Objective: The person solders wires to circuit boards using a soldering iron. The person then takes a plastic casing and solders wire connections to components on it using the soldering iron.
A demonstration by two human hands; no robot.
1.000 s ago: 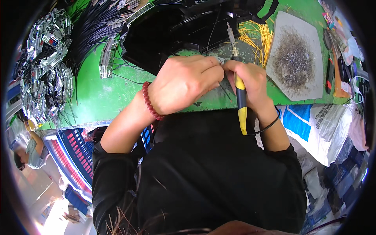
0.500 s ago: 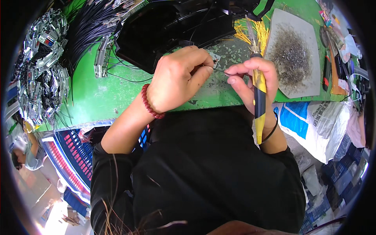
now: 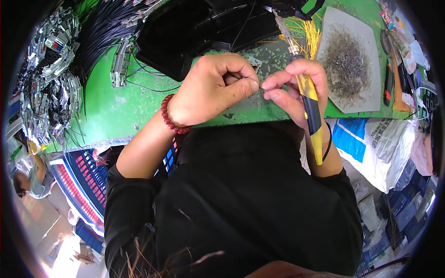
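My left hand [image 3: 218,88] is closed in a pinch over the near part of the green table, on what seems to be the end of a thin black wire [image 3: 150,89]. My right hand [image 3: 296,88] wraps round a yellow-and-black soldering iron [image 3: 313,111], its metal tip pointing up and away. Thumb and forefinger of that hand also pinch close to the left fingertips, where a tiny dark bit shows between them. What lies inside the left fist is hidden. Left of the hands a silvery metal part [image 3: 121,65] rests on the table, with black wires running from it.
Beyond the hands stands a large black plastic housing [image 3: 185,37]. Yellow wires [image 3: 308,34] lie behind the iron, beside a grey board [image 3: 333,21] heaped with dark debris. Bundled metal parts [image 3: 51,88] and black cables [image 3: 99,41] fill the left. A white-and-blue sack [image 3: 371,143] hangs at right.
My fingertips have come together, the right hand shifting slightly left. The soldering iron has tilted, its tip swinging left and its rear end right. The left hand has moved little.
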